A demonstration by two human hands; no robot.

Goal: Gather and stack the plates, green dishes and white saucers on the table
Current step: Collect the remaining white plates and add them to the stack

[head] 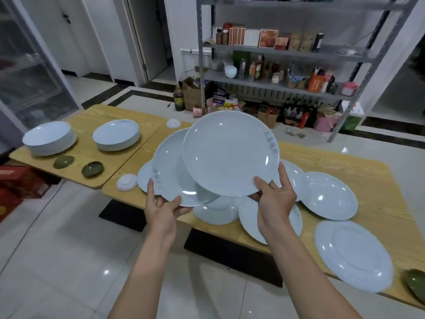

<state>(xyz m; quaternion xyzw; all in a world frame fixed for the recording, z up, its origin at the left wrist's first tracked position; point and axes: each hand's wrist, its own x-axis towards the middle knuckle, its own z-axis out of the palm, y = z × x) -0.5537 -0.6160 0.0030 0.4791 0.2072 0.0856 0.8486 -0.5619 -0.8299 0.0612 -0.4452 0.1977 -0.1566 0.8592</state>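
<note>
You hold two pale blue plates up over the wooden table (379, 180). Your right hand (274, 196) grips the upper plate (230, 153) at its five o'clock edge, thumb on the face and fingers curled beneath. Your left hand (164, 207) grips the lower plate (170, 171) at its six o'clock rim in the same way. The upper plate overlaps the right half of the lower plate; whether they touch, you cannot tell from here.

Under the pair, loose plates (216, 212) lie overlapping on the table. From there, one more plate (328, 194) sits face up at three o'clock, and an upturned plate (351, 254) lies foot-ring up at four o'clock, near the table's front edge. At the frame's far right, beside that one, is a green dish (416, 284).

At nine o'clock of the lower plate a white saucer (126, 182) sits at the table's corner; a second saucer (173, 123) lies at twelve o'clock.

On the side table (92, 116) at ten o'clock stand a tall stack (49, 139) and a shorter stack (116, 135) of plates, with two green dishes (63, 161) in front of them.

Behind, at one o'clock, a metal shelf (276, 54) carries boxes and bottles.
</note>
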